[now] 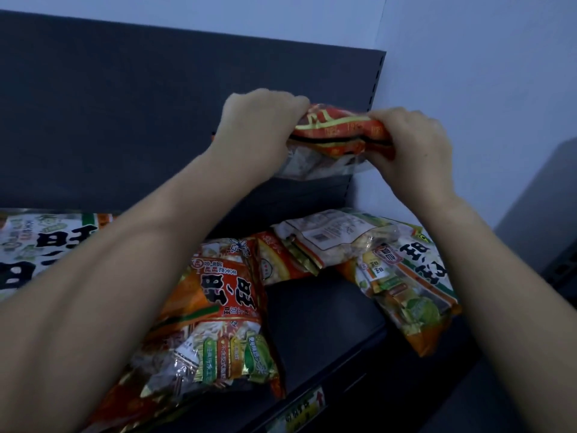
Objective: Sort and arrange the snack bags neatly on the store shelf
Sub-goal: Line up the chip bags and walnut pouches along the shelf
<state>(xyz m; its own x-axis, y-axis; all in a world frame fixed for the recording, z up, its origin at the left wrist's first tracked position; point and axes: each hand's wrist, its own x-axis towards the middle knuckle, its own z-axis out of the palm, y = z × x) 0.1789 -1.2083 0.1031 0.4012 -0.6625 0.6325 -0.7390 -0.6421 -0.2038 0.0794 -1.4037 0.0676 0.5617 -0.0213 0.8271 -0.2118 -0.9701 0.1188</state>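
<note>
A red-orange snack bag (218, 307) lies nearest, flat on the dark shelf (321, 323). Behind it a clear bag (334, 242) lies label side up, overlapping a green-and-white bag (412, 285) at the right. Another white-and-green bag (46, 245) lies at the far left. Above them the left hand (259, 126) and right hand (418, 148) grip opposite ends of a red bag (337, 135), fingers curled round its top edge, holding it clear of the shelf in front of the dark back panel (125, 120). A pale wall (484, 89) stands at the right.

Red snack bag (340, 132) lifted upright by its crumpled top, orange bag (218, 307) flat below (print upside down), label-side-up bag (327, 242) overlapping green-trimmed bag (406, 285), on dark shelf (318, 320)
</note>
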